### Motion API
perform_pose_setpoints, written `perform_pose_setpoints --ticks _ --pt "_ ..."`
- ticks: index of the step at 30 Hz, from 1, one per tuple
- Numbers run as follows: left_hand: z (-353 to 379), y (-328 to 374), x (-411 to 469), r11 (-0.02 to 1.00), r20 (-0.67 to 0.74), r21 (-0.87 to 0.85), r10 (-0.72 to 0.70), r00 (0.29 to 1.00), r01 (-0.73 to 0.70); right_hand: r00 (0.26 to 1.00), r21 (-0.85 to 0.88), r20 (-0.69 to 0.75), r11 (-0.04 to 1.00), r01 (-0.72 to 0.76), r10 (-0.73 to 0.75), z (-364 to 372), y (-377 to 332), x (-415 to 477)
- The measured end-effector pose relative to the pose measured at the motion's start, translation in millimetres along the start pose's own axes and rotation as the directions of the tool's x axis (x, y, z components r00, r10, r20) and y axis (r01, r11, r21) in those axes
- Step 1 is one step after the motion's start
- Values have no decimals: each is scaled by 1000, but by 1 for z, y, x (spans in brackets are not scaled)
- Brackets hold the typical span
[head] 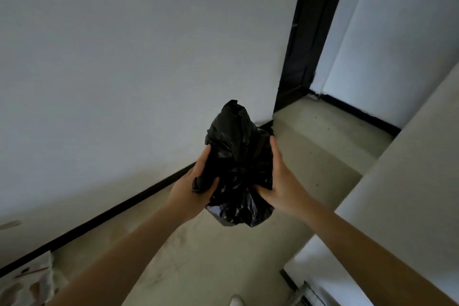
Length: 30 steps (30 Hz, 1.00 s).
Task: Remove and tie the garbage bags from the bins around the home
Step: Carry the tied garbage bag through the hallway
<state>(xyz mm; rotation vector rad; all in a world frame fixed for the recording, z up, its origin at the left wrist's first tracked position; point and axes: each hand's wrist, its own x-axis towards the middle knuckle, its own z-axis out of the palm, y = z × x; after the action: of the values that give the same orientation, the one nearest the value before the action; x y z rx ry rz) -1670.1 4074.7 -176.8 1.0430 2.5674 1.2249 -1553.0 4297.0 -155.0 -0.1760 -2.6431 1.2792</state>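
floor [223, 268]: pale, scuffed | crumpled sheet [29, 283] lower left | shoe tip [236, 300]

Both forearms are extended forward. The garbage bag [238, 156] is gripped at its left side by the left hand [196, 181] and at its right by the right hand [282, 181], thumbs pressed in.

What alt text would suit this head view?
A black bag is held above the floor: the left hand pinches a loose flap, the right hand grips its side. A white wall and a dark doorway stand behind.
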Motion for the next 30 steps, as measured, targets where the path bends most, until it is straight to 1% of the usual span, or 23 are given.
perform_pose_setpoints --ticks 2,3,7,11,12,15,17,19,21,23,27,30 --pt "13 -21 49 983 -18 167 79 997 -75 999 -101 -20 994 36 -38 -3 27 39" --pt "19 -32 74 975 -23 207 86 996 -79 999 -143 -26 989 40 -44 -5 41 61" --pt "34 -71 176 969 0 248 15 1000 -14 999 -307 -26 951 27 -37 -18 104 167" --pt "38 -92 278 959 75 282 -3 997 -19 995 -475 -50 878 53 -87 -39 146 262" --pt "39 -96 301 947 85 319 21 996 -47 993 -513 -56 856 57 -99 -45 152 282" --pt "43 -108 365 865 140 454 166 976 -212 992 -581 -59 812 55 -109 -64 174 336" --pt "48 -116 407 830 153 503 189 970 -241 993 -635 -52 771 46 -102 -78 192 371" --pt "59 -124 452 808 148 537 192 970 -241 994 -686 -42 726 46 -102 -88 217 406" --pt "77 -141 498 806 137 537 209 968 -250 998 -703 -20 711 26 -56 -90 249 438" --pt "97 -164 545 816 169 504 228 959 -283 1000 -700 -23 714 -31 21 -90 282 472" --pt "134 -217 640 877 237 357 249 939 -322 979 -669 -60 721 -183 192 -91 339 541" --pt "155 -241 701 896 299 260 281 912 -361 964 -650 -74 720 -242 257 -97 372 582"
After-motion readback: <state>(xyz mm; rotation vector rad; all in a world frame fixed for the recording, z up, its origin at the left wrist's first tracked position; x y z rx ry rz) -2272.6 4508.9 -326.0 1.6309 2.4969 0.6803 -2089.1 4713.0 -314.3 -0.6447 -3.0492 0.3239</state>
